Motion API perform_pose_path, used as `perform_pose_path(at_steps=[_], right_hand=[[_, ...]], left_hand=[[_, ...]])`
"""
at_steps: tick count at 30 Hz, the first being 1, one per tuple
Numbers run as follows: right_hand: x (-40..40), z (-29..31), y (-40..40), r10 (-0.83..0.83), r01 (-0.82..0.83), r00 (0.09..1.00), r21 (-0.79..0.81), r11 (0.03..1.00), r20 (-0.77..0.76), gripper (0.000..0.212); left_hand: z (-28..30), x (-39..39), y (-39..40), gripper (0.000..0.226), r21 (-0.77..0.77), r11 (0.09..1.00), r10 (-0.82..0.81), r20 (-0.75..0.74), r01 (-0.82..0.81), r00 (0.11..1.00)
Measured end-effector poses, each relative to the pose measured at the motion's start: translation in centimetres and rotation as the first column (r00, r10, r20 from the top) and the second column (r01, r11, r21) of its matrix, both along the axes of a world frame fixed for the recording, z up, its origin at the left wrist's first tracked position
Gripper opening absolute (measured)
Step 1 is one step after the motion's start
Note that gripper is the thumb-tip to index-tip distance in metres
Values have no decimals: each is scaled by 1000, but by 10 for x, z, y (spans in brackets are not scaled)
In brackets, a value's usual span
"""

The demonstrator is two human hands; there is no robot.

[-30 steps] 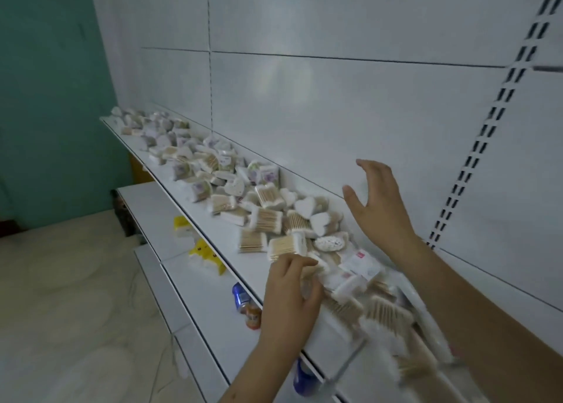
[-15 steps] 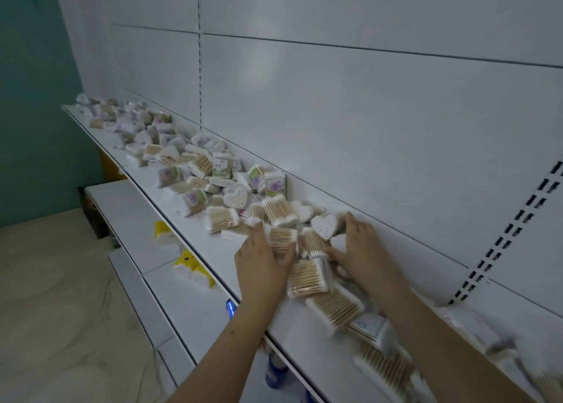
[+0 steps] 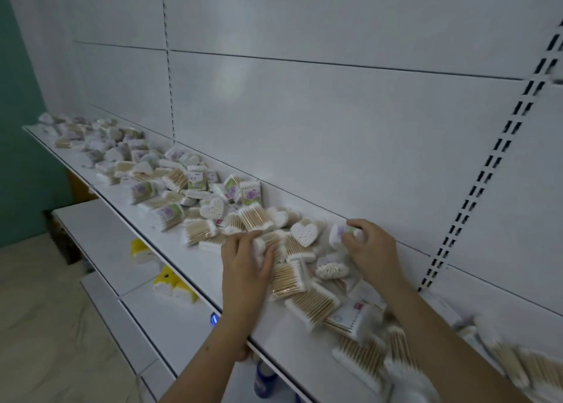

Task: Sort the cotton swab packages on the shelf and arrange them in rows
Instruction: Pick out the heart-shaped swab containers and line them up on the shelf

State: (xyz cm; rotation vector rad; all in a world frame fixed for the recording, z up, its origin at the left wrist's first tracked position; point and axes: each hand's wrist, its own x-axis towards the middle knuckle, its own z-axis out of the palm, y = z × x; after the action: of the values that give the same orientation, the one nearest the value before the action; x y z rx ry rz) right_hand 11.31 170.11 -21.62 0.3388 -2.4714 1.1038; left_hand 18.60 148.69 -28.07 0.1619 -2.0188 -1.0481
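Observation:
Many cotton swab packages lie jumbled along the white top shelf (image 3: pixel 292 338), from the far left end to the near right. Some are flat packs of wooden swabs (image 3: pixel 288 279), some are heart-shaped boxes (image 3: pixel 305 232). My left hand (image 3: pixel 243 265) rests on the pile, its fingers curled round a white swab pack (image 3: pixel 259 250). Against the back panel, my right hand (image 3: pixel 370 250) grips a small white pack with a purple and green label (image 3: pixel 344 231). More swab packs lie blurred under my right forearm.
The white back panel (image 3: pixel 335 128) rises right behind the pile, with a slotted upright (image 3: pixel 475 186) at the right. Lower shelves (image 3: pixel 100 238) stick out further and carry yellow items (image 3: pixel 170 284) and blue-capped bottles (image 3: pixel 264 378). A teal wall stands at the far left.
Both hands came down onto the pile. The right hand dropped from mid-air to the packs by the back panel and took hold of a small labelled pack; the left hand moved forward onto a white pack.

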Motion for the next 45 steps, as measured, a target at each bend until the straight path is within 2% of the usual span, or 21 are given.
perform_pose_path(at_steps=[3, 6, 8, 10, 12, 16, 19, 22, 25, 27, 29, 31, 33, 36, 39, 41, 43, 45], right_hand=[[15, 18, 17, 30, -5, 994, -219, 976, 109, 29], [31, 28, 37, 69, 20, 982, -455, 891, 178, 20], [44, 33, 55, 124, 34, 972, -643, 765, 199, 24], [64, 43, 76, 189, 19, 968, -800, 599, 165, 25], [89, 54, 99, 220, 22, 967, -910, 414, 124, 24], [145, 61, 162, 246, 70, 966, -995, 73, 86, 27], [188, 53, 224, 224, 99, 972, -992, -83, 78, 25], [236, 41, 293, 186, 66, 982, -973, -221, 25, 37], [285, 27, 357, 128, 17, 992, -974, -228, -13, 41], [316, 17, 397, 95, 13, 995, -978, -207, -7, 39], [346, 7, 436, 63, 37, 998, -976, -216, 24, 38], [376, 2, 471, 15, 88, 996, -970, -227, 87, 41], [400, -1, 503, -60, 175, 980, -969, -173, 188, 43], [428, -8, 548, -160, 269, 943, -953, -142, 290, 51], [451, -17, 590, -197, 227, 944, -955, -193, 264, 57], [464, -22, 614, -137, 186, 965, -953, -239, 222, 50], [473, -26, 633, -51, 157, 983, -950, -270, 177, 44], [477, -31, 647, 22, 174, 984, -952, -252, 174, 41]], left_hand=[[15, 14, 15, 33, 120, 991, -53, -77, 62, 996], [35, 28, 40, 31, 160, 977, -121, -138, 143, 983], [48, 36, 64, 31, 204, 953, -197, -143, 224, 970], [55, 43, 90, 38, 243, 913, -306, -118, 327, 945], [55, 49, 117, 46, 200, 878, -424, -95, 435, 901], [53, 68, 184, 55, 186, 734, -658, -44, 653, 752], [51, 87, 245, 57, 132, 609, -785, -41, 782, 619], [49, 109, 312, 35, 90, 472, -879, -34, 877, 476], [49, 134, 377, 20, 64, 359, -933, -16, 931, 361], [48, 151, 420, 19, 56, 308, -951, 17, 950, 308], [44, 170, 462, 43, 47, 266, -962, 81, 963, 262], [33, 188, 504, 66, 16, 169, -974, 155, 986, 164], [24, 206, 542, 71, -54, 104, -975, 190, 993, 113], [23, 227, 593, 55, -60, 100, -980, 167, 993, 109], [23, 238, 634, 43, -8, 114, -974, 198, 993, 113], [22, 243, 656, 44, 17, 126, -959, 259, 992, 117], [23, 246, 675, 42, -15, 165, -938, 305, 986, 162], [26, 248, 691, 40, -63, 207, -920, 328, 976, 216]])
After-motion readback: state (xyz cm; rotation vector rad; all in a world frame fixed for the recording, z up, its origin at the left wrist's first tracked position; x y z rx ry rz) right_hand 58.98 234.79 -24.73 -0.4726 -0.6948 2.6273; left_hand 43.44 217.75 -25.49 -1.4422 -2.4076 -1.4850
